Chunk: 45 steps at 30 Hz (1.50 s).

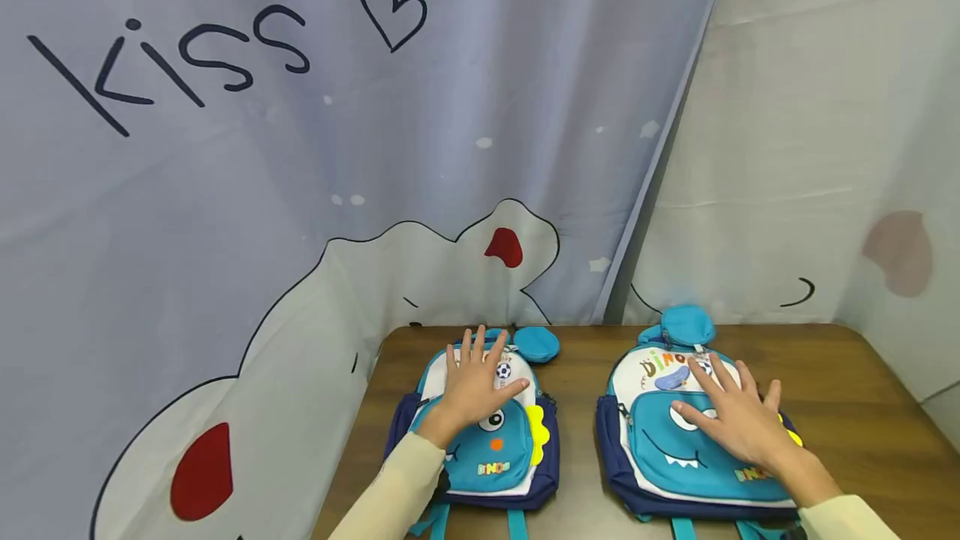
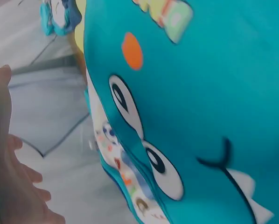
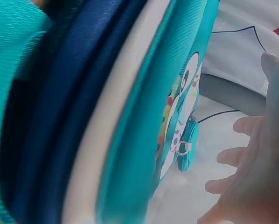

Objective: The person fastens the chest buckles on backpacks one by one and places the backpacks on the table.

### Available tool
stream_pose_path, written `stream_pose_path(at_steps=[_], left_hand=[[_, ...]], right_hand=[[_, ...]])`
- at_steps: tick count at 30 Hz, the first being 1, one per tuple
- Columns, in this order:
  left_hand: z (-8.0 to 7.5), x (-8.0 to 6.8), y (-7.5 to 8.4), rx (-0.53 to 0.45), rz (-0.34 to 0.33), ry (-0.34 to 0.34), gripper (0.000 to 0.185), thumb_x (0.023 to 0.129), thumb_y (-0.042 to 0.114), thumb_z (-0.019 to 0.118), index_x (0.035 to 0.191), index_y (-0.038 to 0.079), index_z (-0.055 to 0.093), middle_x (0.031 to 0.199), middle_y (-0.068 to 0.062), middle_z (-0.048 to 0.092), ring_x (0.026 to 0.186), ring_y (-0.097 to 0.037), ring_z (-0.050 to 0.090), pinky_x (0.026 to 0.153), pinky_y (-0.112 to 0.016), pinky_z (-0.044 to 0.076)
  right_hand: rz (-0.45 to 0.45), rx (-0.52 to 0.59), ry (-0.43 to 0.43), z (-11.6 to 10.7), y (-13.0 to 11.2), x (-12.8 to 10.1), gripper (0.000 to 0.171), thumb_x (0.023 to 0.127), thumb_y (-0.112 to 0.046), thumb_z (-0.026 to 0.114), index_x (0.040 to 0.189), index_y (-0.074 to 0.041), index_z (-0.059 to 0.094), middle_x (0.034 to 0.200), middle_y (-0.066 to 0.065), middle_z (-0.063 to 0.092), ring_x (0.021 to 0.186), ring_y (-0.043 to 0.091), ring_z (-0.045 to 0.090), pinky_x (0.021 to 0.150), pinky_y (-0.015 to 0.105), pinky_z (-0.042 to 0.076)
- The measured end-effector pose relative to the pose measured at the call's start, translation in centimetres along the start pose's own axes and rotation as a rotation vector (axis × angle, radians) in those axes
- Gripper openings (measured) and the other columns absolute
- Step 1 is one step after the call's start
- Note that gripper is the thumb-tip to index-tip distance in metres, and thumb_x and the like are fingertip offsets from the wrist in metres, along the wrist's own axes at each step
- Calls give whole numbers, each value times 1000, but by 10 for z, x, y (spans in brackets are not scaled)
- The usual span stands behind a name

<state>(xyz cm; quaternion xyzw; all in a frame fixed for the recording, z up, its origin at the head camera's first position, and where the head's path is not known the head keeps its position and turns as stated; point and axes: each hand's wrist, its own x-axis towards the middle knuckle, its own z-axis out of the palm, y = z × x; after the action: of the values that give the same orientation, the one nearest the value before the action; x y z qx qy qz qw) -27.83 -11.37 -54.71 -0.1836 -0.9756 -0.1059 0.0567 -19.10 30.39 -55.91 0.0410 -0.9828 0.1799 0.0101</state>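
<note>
1. Two small dinosaur backpacks lie flat on their backs side by side on the brown surface (image 1: 577,373), faces up and straps toward the person: the left backpack (image 1: 487,452) near the surface's left edge, the right backpack (image 1: 675,448) just right of centre, a bare strip of wood between them
2. The left hand (image 1: 472,390) rests flat on the upper half of the left backpack, fingers spread and straight; it pinches nothing, and seems to lie there to press the bag down and hold it steady
3. The right hand (image 1: 738,419) lies the same way on the right backpack, fingers fanned over the white eye patch and the teal front pocket, palm down, holding nothing
4. The left wrist view shows the teal face of that bag up close (image 2: 186,107), with an orange dot, cartoon eyes and white teeth; the fingers (image 2: 18,186) at the frame's edge look loosely extended
5. The right wrist view shows the other bag edge-on (image 3: 107,116), navy and white layers under teal, with straight fingers (image 3: 242,154) beside it
6. Each backpack has one small round teal pouch at its top: the left pouch (image 1: 536,344) lies just beside the bag, the right pouch (image 1: 686,325) sits at the bag's upper rim
7. The count: two backpacks, two pouches, two hands, one on each bag
8. Behind the surface hangs a printed curtain (image 1: 225,190) with the word "kiss" and a heart
</note>
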Motion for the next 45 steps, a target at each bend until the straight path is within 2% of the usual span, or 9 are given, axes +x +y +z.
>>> stream_pose_path(at_steps=[5,11,15,18,28,33,37,40,45], left_hand=[[2,8,20,22,66,-28,91,85,81,38,158,32,13,164,-11,10,150,-38,9,112,-70,11],[4,24,41,15,128,-25,87,88,75,42,158,33,11,164,-11,10,150,-38,12,113,-68,12],[11,29,53,20,156,-61,86,89,74,40,158,34,8,164,-10,10,150,-38,12,114,-66,13],[17,30,60,28,163,-83,86,89,75,41,158,35,8,165,-10,10,150,-36,12,114,-66,14],[28,43,91,1,207,-90,85,89,75,40,158,34,11,164,-11,11,150,-36,11,114,-66,14],[42,47,112,-23,248,-99,85,89,74,42,158,34,11,164,-11,13,150,-36,13,114,-66,14],[48,47,118,-23,248,-118,84,90,73,42,158,34,11,164,-11,14,150,-35,14,114,-65,13],[48,52,124,-16,257,-118,84,90,74,40,157,34,12,164,-10,15,150,-35,16,114,-66,14],[41,66,143,-5,334,-94,83,90,74,40,157,33,15,163,-11,17,148,-35,19,113,-66,18]], right_hand=[[22,-8,-6,-1,5,-11,92,88,-73,47,157,-19,18,156,31,18,137,63,5,91,82,-19],[37,-5,3,-5,12,-21,93,89,-71,48,157,-15,20,156,32,16,135,63,9,88,87,-9],[35,-3,3,-5,17,-31,90,90,-69,49,156,-14,22,156,31,17,133,64,14,87,88,-3],[32,3,11,-3,20,-35,89,90,-68,50,156,-15,23,156,31,18,134,63,15,86,89,-2],[58,17,26,-4,30,-50,93,89,-69,51,158,-18,16,156,30,17,135,60,13,85,89,-5],[54,-3,56,-2,39,-68,90,88,-68,54,156,-16,25,155,28,22,134,57,18,87,88,1],[66,-2,62,2,41,-73,87,88,-69,52,154,-17,30,152,30,28,132,57,24,89,86,5],[93,0,62,4,42,-74,86,88,-70,50,152,-15,35,152,30,30,132,56,25,90,85,7],[141,-2,73,3,44,-76,86,89,-71,49,150,-11,37,151,31,29,129,59,26,90,84,9]])
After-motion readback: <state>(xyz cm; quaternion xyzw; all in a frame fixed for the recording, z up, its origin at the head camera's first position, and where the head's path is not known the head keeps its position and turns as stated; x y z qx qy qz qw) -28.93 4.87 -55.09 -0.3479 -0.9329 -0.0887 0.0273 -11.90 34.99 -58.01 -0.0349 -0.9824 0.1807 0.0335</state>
